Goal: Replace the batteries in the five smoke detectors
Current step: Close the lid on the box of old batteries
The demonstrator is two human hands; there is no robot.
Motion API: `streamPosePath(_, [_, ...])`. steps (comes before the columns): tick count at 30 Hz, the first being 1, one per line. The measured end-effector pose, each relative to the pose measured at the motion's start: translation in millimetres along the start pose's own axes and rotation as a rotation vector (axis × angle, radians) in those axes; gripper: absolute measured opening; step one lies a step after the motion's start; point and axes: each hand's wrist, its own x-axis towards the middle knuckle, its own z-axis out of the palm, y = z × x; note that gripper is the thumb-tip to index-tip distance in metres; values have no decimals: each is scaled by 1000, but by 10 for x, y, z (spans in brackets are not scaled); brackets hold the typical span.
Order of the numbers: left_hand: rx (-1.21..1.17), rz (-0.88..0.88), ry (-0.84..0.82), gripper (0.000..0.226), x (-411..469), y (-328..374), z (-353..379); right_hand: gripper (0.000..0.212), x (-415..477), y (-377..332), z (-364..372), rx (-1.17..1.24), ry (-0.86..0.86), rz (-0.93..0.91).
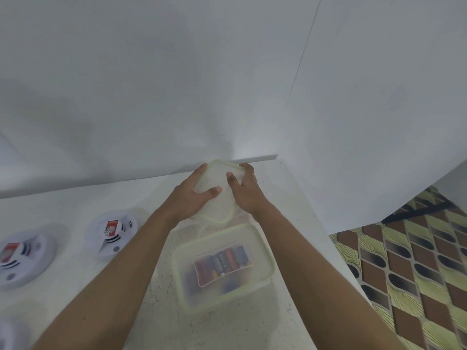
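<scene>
Prep step, supply side: both hands are on a translucent green-rimmed lid (214, 176) at the far end of the white counter (156, 299), close to the wall (151, 97). Left hand (193, 195) grips the lid's left edge, thumb laid across the top, fingers along the far side. Right hand (246, 190) grips the right edge, thumb on top, fingers curled round the far corner. The lid is tilted, near edge low. A faint clear box wall (190, 224) shows just below it; cannot tell if the lid is going on or coming off, or what that box holds. Nearer to the person sits a second lidded container (262, 248), lid on, with batteries (223, 263) visible through it, blurred, brand unreadable. Smoke detectors are at left on the same counter, well apart from the hands: nearest detector (111, 234), second detector (24, 256), and a third detector (8, 332) cut off by the lower left edge; the other two are out of view. Both whole ones lie with a red-labelled part facing up; whether those are fitted batteries I cannot tell. Patterned floor (404, 274) at right. Judgement: task is early, no detector in hand. Next move likely calls for setting this lid down or seating it, then peeling the lid off the battery container, prying at a corner while the other hand steadies the base.
</scene>
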Motion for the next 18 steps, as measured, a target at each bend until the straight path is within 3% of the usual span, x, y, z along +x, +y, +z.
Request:
streamPosePath(4, [-36,-1,-89,108,4,-10,-51,63,12,-4,-30,27,-30,38])
streamPosePath(8, [-14,-7,-121,108,-66,64,-96,60,-14,-28,-62,62,-38,63])
streamPosePath(12, [66,-127,98,108,-216,129,-122,51,-76,-55,-46,111,-13,87])
streamPosePath(15, [127,-221,326,99,-370,161,-152,37,-125,-55,-29,147,2,132])
streamPosePath(18, [152,-242,421,83,-484,152,-191,27,-200,-20,-35,147,30,173])
